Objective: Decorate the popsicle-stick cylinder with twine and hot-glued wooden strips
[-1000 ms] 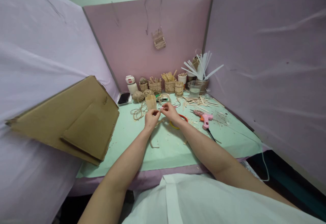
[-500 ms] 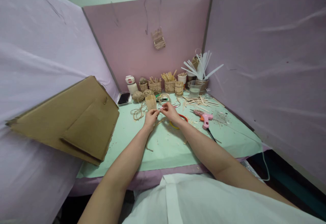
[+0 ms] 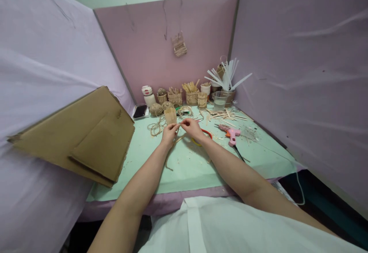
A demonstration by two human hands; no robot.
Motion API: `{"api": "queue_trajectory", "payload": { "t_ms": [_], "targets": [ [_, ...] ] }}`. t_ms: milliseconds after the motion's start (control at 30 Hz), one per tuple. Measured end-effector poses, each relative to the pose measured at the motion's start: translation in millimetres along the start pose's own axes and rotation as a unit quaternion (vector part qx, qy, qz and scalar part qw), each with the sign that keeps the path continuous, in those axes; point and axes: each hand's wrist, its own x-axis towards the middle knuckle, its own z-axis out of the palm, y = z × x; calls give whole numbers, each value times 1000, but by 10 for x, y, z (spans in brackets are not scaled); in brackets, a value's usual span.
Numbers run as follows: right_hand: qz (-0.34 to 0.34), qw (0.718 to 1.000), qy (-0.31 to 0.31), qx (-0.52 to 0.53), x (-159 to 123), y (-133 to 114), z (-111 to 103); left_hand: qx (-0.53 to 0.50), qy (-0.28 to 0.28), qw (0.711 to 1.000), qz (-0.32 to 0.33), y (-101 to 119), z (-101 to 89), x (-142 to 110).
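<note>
Two sets of fingers (image 3: pixel 175 126) on twine (image 3: pixel 166 163)

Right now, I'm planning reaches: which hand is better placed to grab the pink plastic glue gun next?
Probably the right hand: the glue gun lies to its right, and the left hand is farther away.

The left hand (image 3: pixel 170 133) is between the cardboard (image 3: pixel 94 138) and the right hand (image 3: pixel 192 128). The glue gun (image 3: pixel 234 133) lies on the desk (image 3: pixel 186 172), with sticks (image 3: pixel 227 113) behind it.
</note>
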Motion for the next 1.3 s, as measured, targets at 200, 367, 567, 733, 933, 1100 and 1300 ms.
{"api": "queue_trajectory", "payload": {
  "t_ms": [200,367,567,733,933,1100,1300],
  "targets": [
    [-3,1000,3,-25,-32,-42,-11,29,22,999,32,18,-13,-2],
    [-8,999,12,-34,-16,-14,-6,49,23,998,40,72,-15,-35],
    [-21,999,22,-39,-22,2,13,44,23,998,27,85,-4,-55],
    [-31,998,36,-42,-47,-27,20,8,16,1000,-4,64,5,-50],
    [-42,998,32,-22,-74,-63,19,-69,-25,995,-71,68,0,-42],
    [-22,999,4,34,-56,-16,56,-105,-78,984,-124,121,-5,-37],
    [32,995,-23,91,-22,80,86,-105,-75,987,-97,117,16,-71]
  ]
}}
